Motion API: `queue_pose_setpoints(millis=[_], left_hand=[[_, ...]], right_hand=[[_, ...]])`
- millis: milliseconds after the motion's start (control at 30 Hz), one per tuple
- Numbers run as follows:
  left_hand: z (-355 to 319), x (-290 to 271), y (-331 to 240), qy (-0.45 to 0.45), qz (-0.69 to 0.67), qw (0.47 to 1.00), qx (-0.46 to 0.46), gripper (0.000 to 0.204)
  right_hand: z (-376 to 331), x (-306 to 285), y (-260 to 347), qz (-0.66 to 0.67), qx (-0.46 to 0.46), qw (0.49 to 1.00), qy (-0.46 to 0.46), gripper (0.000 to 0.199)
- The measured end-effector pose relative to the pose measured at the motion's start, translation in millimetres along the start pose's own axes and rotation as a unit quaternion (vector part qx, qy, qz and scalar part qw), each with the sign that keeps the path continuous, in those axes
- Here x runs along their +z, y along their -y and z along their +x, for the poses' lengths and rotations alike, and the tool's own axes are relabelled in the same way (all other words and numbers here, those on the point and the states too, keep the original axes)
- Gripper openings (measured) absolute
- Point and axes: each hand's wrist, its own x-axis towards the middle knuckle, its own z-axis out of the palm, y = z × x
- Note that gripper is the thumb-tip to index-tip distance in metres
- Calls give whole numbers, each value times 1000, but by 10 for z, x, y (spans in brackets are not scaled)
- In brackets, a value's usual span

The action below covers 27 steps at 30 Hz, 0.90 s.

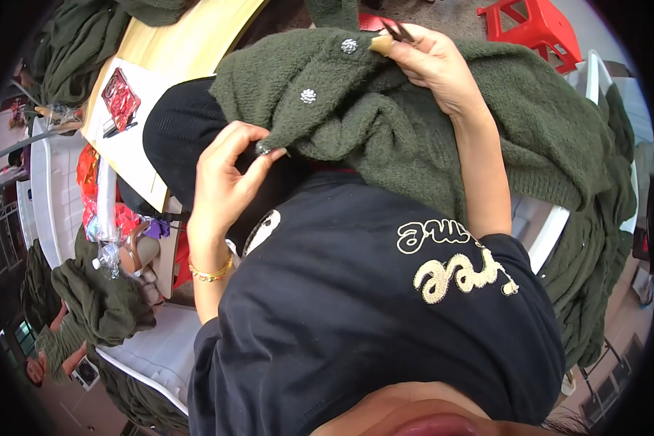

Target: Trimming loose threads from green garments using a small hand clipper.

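A dark green knitted cardigan (414, 131) lies across my lap, bunched in folds. Sparkly silver buttons (308, 96) run along its front edge. My left hand (229, 171), with a beaded bracelet at the wrist, pinches the corner of that edge beside another shiny button (262, 147). Dark pointed thread snips (398, 32) stick out of my closed right hand (436, 69) at the far end of the edge. A yellowish cover (381, 45) sits on one fingertip there, by the knit. Whether this hand also grips the cloth is hard to see.
A light wooden table (196, 33) stands at the far left, with a red patterned flat object (120, 100) on white paper. White bins hold more green knitwear (581, 291) on the right and left. A red plastic stool (534, 29) is at the far right. Another person's arm (73, 360) shows at lower left.
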Motion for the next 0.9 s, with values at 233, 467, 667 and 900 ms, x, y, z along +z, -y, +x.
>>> queue_pose_setpoints(millis=[233, 467, 667, 900], left_hand=[[278, -298, -379, 5, 149, 988, 31, 40], [815, 269, -363, -44, -230, 969, 76, 33], [964, 415, -459, 23, -469, 881, -54, 27], [725, 235, -131, 78, -444, 885, -113, 36]], right_hand=[[-124, 8, 75, 102, -10, 995, -21, 16], [-135, -15, 55, 148, 8, 989, -6, 13], [-118, -13, 0, 147, 11, 988, -40, 11], [-97, -71, -45, 154, 29, 986, -50, 11]])
